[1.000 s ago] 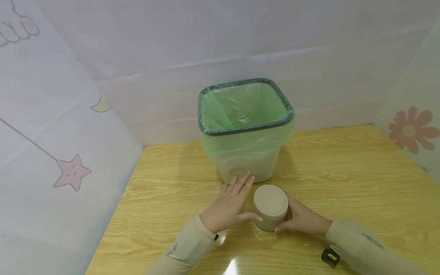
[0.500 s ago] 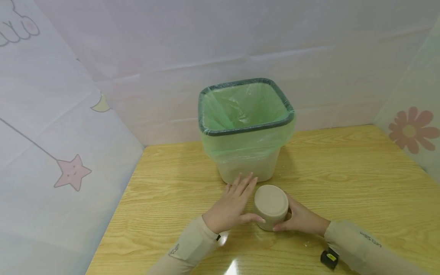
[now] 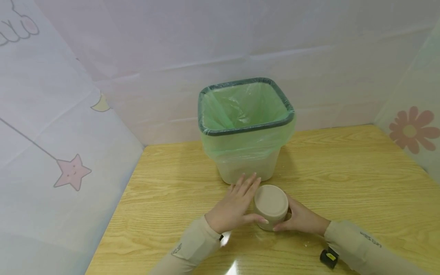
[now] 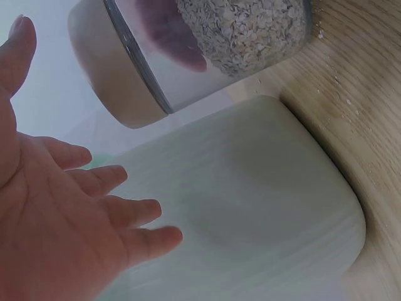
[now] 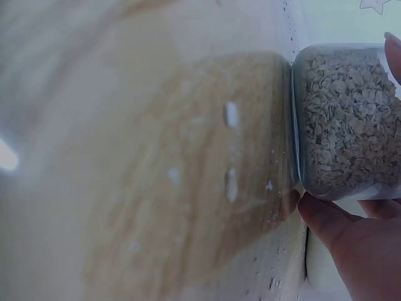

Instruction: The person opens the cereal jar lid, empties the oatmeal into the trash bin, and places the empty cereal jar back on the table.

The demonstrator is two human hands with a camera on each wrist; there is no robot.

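A glass jar (image 3: 271, 201) with a beige lid stands upright on the wooden table. Pale flakes like rolled oats fill much of the jar (image 5: 348, 119) in the right wrist view. My right hand (image 3: 304, 217) grips its right side low down, thumb in front. On the other side is my left hand (image 3: 233, 210), fingers straight and spread, palm towards the jar. The left wrist view shows a gap between that hand (image 4: 62, 226) and the lid (image 4: 116, 69). The far side of the jar is hidden in the head view.
Just behind the jar stands a pale bin (image 3: 247, 166) with a dark rim and a green liner bag (image 3: 247, 143). Small white crumbs (image 5: 232, 115) lie on the table (image 3: 165, 198). Printed cloth walls (image 3: 240, 38) enclose the back and sides.
My left hand has shifted slightly to the right, closer to the jar. The right hand and the jar stay almost where they were.
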